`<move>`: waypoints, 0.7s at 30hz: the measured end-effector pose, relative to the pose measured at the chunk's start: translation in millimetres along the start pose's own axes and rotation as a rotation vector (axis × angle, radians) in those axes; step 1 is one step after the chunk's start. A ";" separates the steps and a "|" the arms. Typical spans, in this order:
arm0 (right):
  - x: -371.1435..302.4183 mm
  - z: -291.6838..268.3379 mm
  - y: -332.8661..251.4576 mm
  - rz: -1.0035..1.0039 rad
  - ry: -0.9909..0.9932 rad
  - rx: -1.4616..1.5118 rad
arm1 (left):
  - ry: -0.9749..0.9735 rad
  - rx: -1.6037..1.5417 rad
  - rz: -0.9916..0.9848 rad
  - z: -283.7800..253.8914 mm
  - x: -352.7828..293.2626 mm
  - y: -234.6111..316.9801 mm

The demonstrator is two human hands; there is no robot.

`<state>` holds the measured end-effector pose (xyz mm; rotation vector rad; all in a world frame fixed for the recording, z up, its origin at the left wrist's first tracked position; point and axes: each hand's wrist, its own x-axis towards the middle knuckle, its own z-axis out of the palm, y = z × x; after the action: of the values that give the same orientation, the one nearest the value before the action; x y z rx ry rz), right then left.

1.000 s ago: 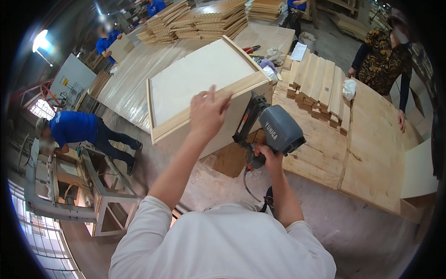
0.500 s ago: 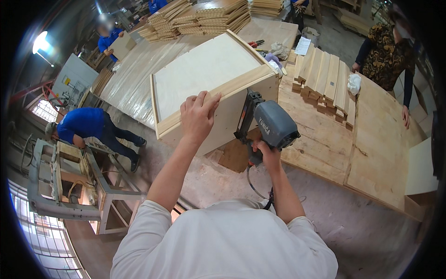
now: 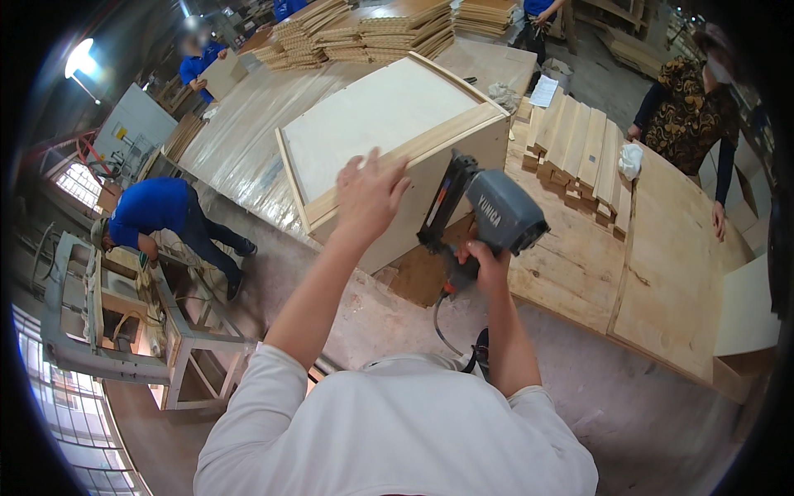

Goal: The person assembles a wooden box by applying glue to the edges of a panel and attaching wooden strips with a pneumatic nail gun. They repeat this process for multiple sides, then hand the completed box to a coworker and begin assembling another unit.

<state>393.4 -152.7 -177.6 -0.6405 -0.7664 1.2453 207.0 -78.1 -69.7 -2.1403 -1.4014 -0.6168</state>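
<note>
A shallow wooden box (image 3: 372, 124) with a pale recessed panel and raised edge strips rests at a slant in front of me. My left hand (image 3: 370, 198) is at its near front strip (image 3: 430, 140), fingers stretched and apart, slightly blurred. Whether the palm touches the strip I cannot tell. My right hand (image 3: 484, 263) is wrapped round the handle of a dark grey pneumatic nail gun (image 3: 503, 213). The gun is upright beside the box's near side panel, its nose apart from the front strip. An air hose (image 3: 442, 329) hangs from the handle.
A pile of wooden strips (image 3: 579, 145) lies on the right-hand plywood table (image 3: 571, 273), with a white crumpled bag (image 3: 630, 161). Stacked slats (image 3: 356, 37) stand behind the box. A person in blue (image 3: 153, 211) bends over a metal frame (image 3: 107, 355); another person (image 3: 686, 116) stands right.
My left hand's fingers have lifted and spread from their hold on the box's edge strip. The nail gun has shifted slightly right and down. The whole view has moved a little.
</note>
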 end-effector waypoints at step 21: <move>-6.9 14.5 24.5 0.035 -0.150 -0.142 | -0.037 -0.028 -0.039 -16.8 -25.0 -29.0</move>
<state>366.6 -154.1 -189.2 -0.6837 -0.9787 1.2888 169.3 -96.2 -67.5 -2.1610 -1.4654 -0.6181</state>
